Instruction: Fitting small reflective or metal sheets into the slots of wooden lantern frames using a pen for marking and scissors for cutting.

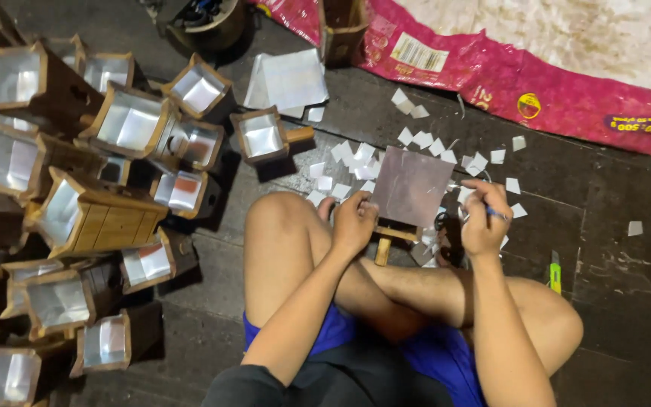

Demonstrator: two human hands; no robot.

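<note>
Beyond metal sheet (411, 185), pink sack (491, 71), yellow-labelled.

Dim scene, light from overhead. Glare on the metal sheet (411, 185) I hold and on the lined wooden boxes (129, 120) at 9 o'clock. My legs cast soft shadows; corners dark, slightly blurred.

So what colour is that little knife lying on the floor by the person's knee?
The utility knife is bright yellow-green, seen best in the head view, on the dark floor.
</note>
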